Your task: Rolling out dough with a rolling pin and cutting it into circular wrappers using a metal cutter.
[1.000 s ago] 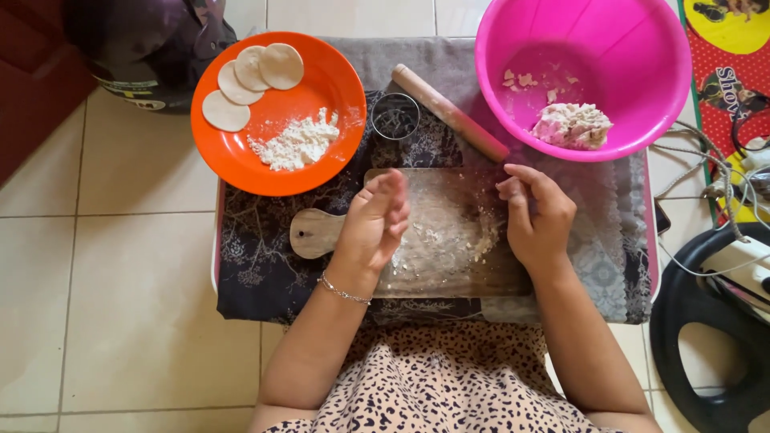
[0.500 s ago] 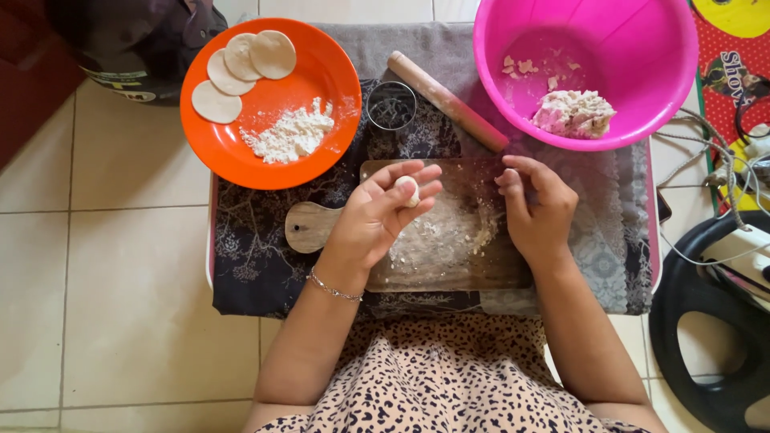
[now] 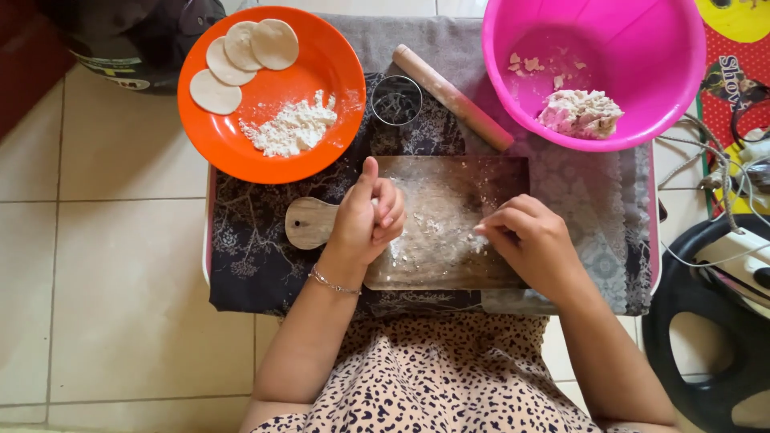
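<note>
Left hand curled in a clenched grip, contents hidden; right hand, at its 3 o'clock, pinches floury crumbs off the smooth wooden board.

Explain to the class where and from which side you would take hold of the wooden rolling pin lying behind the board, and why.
Probably best gripped at mid-length, coming straight down from above. The rolling pin lies flat and slanted on the cloth between the metal ring cutter and the pink bowl. Its far right end lies close by the bowl's rim, while the middle is bare, and fingers can wrap across its round, narrow body there.
</note>
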